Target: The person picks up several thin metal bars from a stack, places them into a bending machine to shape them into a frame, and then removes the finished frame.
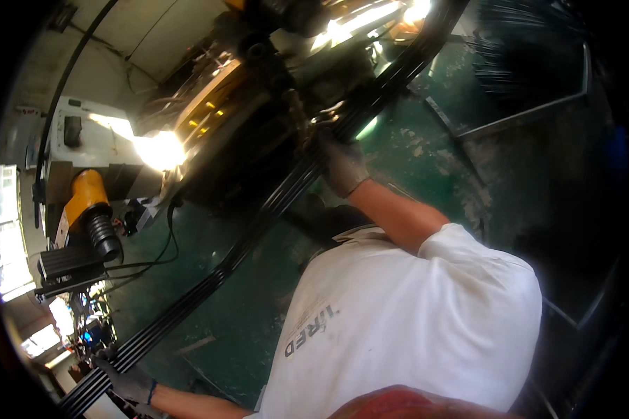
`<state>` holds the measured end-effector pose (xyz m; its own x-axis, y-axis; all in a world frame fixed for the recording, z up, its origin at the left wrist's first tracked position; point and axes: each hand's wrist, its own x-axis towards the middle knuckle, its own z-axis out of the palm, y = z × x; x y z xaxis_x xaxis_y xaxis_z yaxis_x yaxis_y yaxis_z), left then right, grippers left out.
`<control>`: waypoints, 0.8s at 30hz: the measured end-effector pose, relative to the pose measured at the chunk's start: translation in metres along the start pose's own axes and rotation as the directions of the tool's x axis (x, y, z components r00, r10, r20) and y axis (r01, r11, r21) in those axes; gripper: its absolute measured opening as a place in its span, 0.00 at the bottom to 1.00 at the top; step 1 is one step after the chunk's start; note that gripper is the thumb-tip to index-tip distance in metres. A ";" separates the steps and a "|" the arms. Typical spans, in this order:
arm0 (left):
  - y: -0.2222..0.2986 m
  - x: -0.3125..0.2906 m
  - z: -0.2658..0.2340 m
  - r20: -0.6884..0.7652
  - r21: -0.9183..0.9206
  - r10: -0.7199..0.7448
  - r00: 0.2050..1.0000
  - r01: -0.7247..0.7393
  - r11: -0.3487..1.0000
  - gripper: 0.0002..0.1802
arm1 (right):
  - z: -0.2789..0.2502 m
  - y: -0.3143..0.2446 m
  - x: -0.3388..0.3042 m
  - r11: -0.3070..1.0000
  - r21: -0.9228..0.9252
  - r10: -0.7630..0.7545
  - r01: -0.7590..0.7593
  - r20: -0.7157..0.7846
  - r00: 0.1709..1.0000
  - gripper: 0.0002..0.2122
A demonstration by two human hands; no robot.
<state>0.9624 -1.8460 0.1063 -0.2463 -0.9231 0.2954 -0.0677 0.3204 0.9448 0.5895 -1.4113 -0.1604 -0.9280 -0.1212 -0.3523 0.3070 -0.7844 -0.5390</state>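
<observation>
Since the left hand point(127, 385) and right hand point(342, 167) both look wrapped around the bundle of black strips point(279, 199), I'd call the gathering and lifting done. Bundle slants across in front of the white shirt point(412, 314), left hand off to the shirt's left, right hand just past it (kinda blurry). Setting down isn't done. Both ends run out of view, so can't tell what else is left.

Bundle of long, slim black strips point(282, 197): both ends cut off. My grey-gloved right hand point(344, 167): fingers blurred in shadow. Curved red object point(412, 403) at lower edge: cut off, unidentifiable.
</observation>
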 end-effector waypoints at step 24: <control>-0.187 -0.860 0.427 0.670 0.626 -0.742 0.020 0.522 0.579 0.15 | -0.480 -0.759 -0.033 0.124 -0.917 -0.925 0.380 0.031 0.378 0.13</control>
<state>0.7739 -1.0218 -0.3851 -0.6024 -0.1135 -0.7901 -0.7731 -0.1632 0.6129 0.4885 -0.5200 -0.1067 -0.6411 0.6611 0.3898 -0.1212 0.4143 -0.9020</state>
